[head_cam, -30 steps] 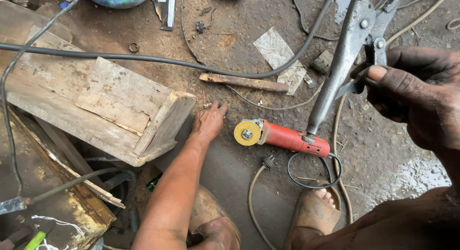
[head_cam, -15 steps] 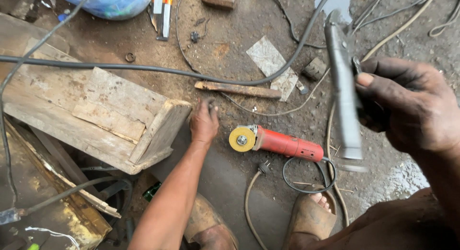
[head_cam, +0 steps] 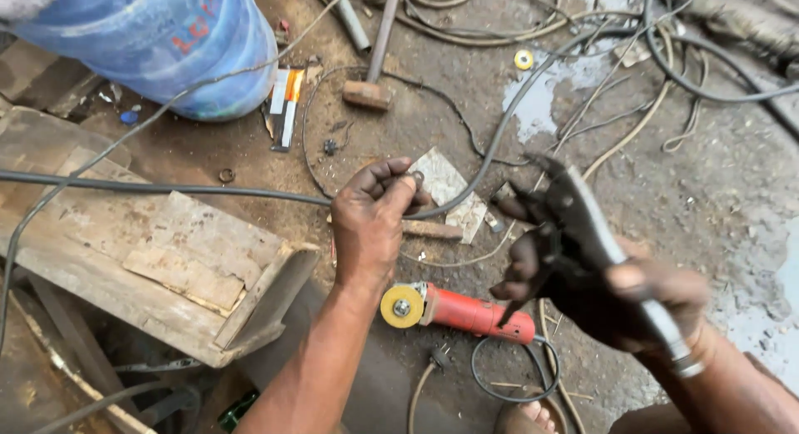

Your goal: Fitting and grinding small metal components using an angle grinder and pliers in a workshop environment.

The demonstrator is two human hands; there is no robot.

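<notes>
My left hand (head_cam: 370,226) is lifted above the dirt floor and pinches a small metal ring (head_cam: 414,179) between thumb and fingers. My right hand (head_cam: 641,301) grips grey locking pliers (head_cam: 583,226) by the handles, with the jaws pointing up and left; they are blurred by motion. Below and between both hands a red angle grinder (head_cam: 470,313) with a yellow disc (head_cam: 402,307) lies on the floor.
A wooden block (head_cam: 166,259) sits at the left and a blue drum (head_cam: 158,43) at the top left. A hammer (head_cam: 370,89), a black cable (head_cam: 166,188), several loose wires and a puddle (head_cam: 541,93) lie on the floor. A bare foot (head_cam: 524,417) shows at the bottom edge.
My left hand has risen off the floor with the small ring in its fingers. My right hand has swung the pliers down and toward the middle. The view has tilted further up the floor.
</notes>
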